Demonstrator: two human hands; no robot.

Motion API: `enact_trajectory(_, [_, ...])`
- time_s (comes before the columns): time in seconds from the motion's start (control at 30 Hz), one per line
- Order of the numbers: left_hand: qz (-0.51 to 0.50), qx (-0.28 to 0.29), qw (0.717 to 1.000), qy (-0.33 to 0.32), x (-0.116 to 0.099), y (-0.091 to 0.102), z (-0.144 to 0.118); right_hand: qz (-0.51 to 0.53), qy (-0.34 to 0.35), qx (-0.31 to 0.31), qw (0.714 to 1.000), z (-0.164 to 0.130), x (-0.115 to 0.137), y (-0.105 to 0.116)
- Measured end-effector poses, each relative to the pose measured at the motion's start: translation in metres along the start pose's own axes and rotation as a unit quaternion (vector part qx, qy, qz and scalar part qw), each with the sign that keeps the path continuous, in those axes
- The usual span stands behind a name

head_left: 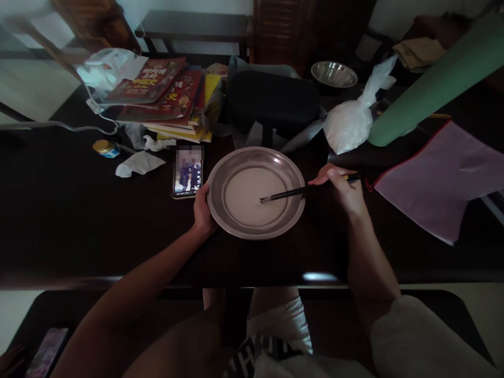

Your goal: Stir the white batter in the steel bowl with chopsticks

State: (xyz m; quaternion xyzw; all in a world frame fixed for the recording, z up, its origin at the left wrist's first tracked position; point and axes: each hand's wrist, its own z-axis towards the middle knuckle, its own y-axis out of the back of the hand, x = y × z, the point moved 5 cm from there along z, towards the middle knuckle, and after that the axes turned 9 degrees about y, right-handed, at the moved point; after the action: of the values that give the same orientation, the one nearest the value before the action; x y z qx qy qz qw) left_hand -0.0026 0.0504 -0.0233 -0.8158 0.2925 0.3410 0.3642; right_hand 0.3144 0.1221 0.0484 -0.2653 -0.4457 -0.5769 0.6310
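Note:
A wide metal basin (216,212) stands on the dark table in front of me, with cloudy white liquid (252,184) in it. My left hand (203,212) grips the basin's left rim, its fingers partly hidden beneath the side. In my right hand (343,186) is a pair of dark chopsticks (289,193), pinched near the thick end. They slant over the right rim, and their pale-smeared tips meet the liquid near the middle. A lit phone (188,173) leans just left of the basin, close to my left hand.
Stacked books (157,100), a small gold-lidded jar (105,148) and crumpled tissues (139,164) lie on the left. Behind the basin is a black padded object (271,97). A knotted bag of white powder (348,126), a green cylinder (437,84), pink mesh (433,178) and another metal bowl (334,74) occupy the right.

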Motion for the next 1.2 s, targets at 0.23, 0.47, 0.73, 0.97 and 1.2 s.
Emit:
enact_trajectory(0.23, [-0.011,-0.009,1.000,0.012,-0.002,-0.002,-0.003,-0.018,-0.011,0.044,0.999,0.000,0.000,-0.006])
enact_trajectory(0.47, [-0.014,-0.019,1.000,0.016,-0.003,-0.003,-0.004,-0.001,-0.018,0.070,0.997,0.000,0.000,-0.009])
enact_trajectory(0.73, [-0.007,-0.021,1.000,-0.004,-0.002,0.001,-0.001,-0.001,-0.013,0.025,1.000,0.001,0.000,-0.004])
enact_trajectory(0.97, [-0.001,-0.017,1.000,0.005,0.001,0.003,0.001,-0.007,-0.006,0.013,1.000,0.000,0.002,-0.001])
enact_trajectory(1.2, [-0.006,-0.004,1.000,-0.007,0.001,0.002,0.001,-0.016,-0.006,0.072,0.997,0.000,0.001,-0.007])
